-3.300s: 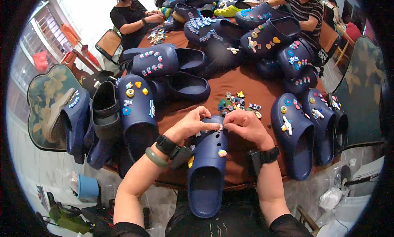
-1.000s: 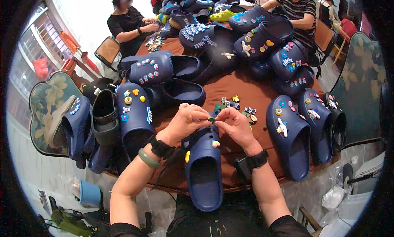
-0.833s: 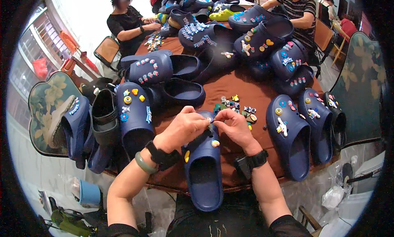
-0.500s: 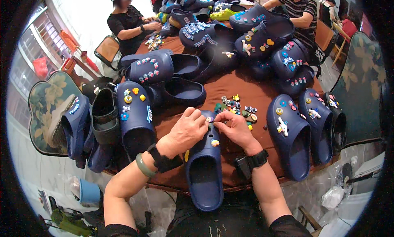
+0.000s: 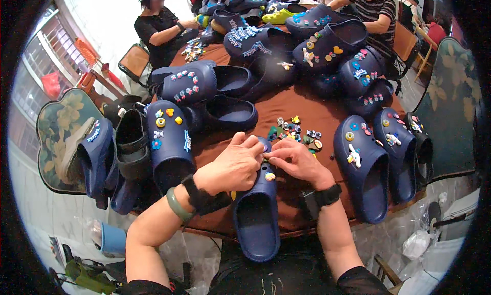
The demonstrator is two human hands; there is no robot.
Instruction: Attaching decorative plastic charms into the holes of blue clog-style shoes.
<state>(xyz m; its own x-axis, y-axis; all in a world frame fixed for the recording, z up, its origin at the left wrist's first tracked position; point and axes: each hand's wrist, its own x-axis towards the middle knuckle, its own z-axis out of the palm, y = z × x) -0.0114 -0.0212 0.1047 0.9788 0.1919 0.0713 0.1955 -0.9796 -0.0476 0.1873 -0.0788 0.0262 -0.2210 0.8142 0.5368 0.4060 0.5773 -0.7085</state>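
Note:
A navy clog lies toe-away in front of me, its heel hanging past the table's front edge. My left hand is closed over the left side of its upper, thumb hidden. From the right, my right hand pinches a tiny greenish shoe charm at the holes, mostly covered by the fingertips. A pale shoe charm sits fixed on the clog's right side. Just beyond my right hand lies a pile of loose shoe charms.
Decorated navy clogs stand at left and right; more clogs are heaped at the back of the brown-covered table. Two people work at the far side. Patterned chair backs flank the table.
My right fingertips have moved slightly nearer along the clog, and the charm between my hands is now more covered. At far left, the other person's hand has moved onto a green-toned shoe.

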